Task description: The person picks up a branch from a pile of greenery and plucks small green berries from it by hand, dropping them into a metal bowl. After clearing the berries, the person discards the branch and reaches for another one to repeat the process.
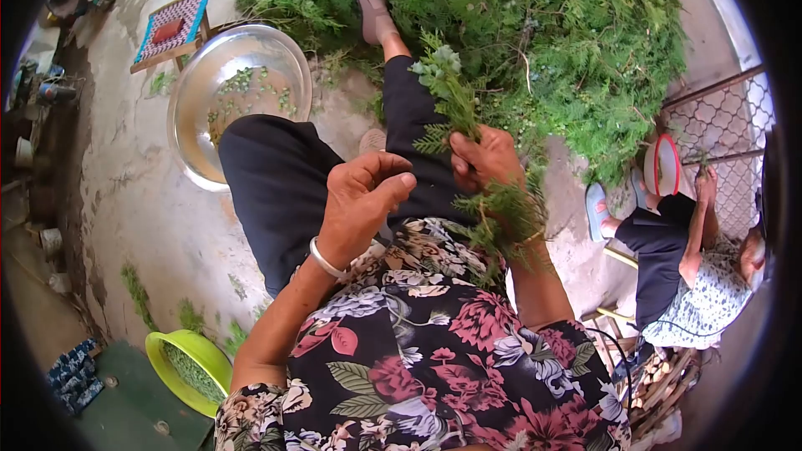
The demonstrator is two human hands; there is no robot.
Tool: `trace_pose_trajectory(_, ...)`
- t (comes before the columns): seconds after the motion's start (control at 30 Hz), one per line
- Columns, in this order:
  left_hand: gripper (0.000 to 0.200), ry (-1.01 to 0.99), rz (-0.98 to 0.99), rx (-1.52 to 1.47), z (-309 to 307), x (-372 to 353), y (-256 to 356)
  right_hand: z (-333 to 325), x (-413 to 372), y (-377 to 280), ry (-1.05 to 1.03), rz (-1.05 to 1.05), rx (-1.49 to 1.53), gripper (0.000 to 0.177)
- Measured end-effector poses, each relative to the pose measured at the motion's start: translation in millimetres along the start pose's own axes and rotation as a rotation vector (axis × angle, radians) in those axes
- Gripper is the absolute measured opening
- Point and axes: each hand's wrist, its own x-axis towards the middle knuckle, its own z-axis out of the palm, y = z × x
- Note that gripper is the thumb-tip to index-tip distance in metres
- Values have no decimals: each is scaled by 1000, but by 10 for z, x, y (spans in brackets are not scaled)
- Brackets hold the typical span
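My right hand (489,159) is closed around a leafy cypress branch (455,92). Pale blue-green cones sit near the branch's upper end, and its lower foliage hangs down over my wrist. To the left, level with it, my left hand (361,200) is held in the air with fingers curled and the thumb close to the index finger. Whatever is between those fingertips, if anything, is too small to make out. Beyond my left knee stands a wide metal basin (196,150) with scattered green cones on its bottom.
A large heap of cut cypress branches (535,25) covers the ground ahead. A woven-top stool (180,25) stands behind the basin. At lower left is a yellow-green bowl (171,347) of small green pieces. On the right another person (702,284) sits near a red-rimmed bowl (666,165).
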Motion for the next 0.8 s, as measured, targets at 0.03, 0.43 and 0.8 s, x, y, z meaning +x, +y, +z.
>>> trace_pose_trajectory(0.03,20,-26,19,8,20,-17,31,42,31,-12,96,-54,-128,21)
trace_pose_trajectory(0.43,52,-146,-338,-409,-31,88,-273,18,168,241,413,-221,-814,15)
trace_pose_trajectory(0.8,46,-565,-226,190,3,80,-151,171,-21,174,409,-302,-975,10)
